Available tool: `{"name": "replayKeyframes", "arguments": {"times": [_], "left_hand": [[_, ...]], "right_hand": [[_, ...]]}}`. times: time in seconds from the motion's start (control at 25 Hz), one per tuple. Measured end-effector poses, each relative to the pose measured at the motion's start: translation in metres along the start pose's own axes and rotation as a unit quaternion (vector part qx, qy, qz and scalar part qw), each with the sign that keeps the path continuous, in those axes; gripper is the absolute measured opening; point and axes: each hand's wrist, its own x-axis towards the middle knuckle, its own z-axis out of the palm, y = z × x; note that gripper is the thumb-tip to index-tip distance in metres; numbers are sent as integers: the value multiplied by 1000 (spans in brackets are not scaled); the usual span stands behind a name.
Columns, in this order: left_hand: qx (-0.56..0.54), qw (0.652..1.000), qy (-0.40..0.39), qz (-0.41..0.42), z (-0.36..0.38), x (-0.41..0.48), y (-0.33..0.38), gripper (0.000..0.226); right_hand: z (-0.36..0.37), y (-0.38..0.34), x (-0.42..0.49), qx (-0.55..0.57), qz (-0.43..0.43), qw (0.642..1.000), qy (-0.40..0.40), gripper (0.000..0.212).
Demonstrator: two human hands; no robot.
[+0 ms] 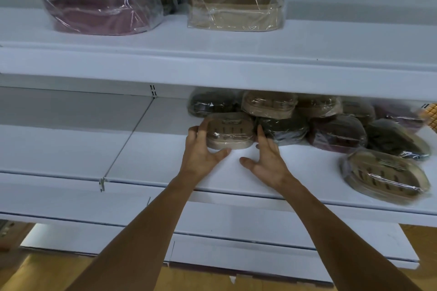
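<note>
Head view: left hand (201, 149) curls round one end of the wrapped beige soap dish (230, 131); right hand (267, 156), flat and spread wide, touches its other end.

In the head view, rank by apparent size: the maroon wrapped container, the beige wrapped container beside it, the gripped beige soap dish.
1. maroon wrapped container
2. beige wrapped container
3. gripped beige soap dish
Distances from the camera differ, so true sizes stay unsure.
</note>
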Motion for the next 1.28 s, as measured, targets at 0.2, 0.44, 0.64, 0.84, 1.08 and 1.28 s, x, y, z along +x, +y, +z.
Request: {"name": "replayKeyframes", "arguments": {"times": [0.2,0.44,0.64,0.84,1.08,1.28], "left_hand": [[-35,998,-51,-5,-16,-14,0,97],[-49,994,-96,-15,-25,-45,9,100],[35,988,-153,11,-42,-66,20,99],[101,980,-170,26,-69,-90,35,97],[118,977,-132,119,-125,-122,81,91],[112,970,-78,200,-174,-136,125,89]], "right_hand": [[0,1,-17,46,-15,999,26,94],[-3,-8,-46,87,-17,996,19,99],[-9,-27,-65,-98,-60,993,-1,108],[-21,-39,-94,-130,-91,986,-45,99],[-64,-83,-147,-157,-141,977,4,94],[-112,-141,-181,-185,-168,966,60,94]]}}
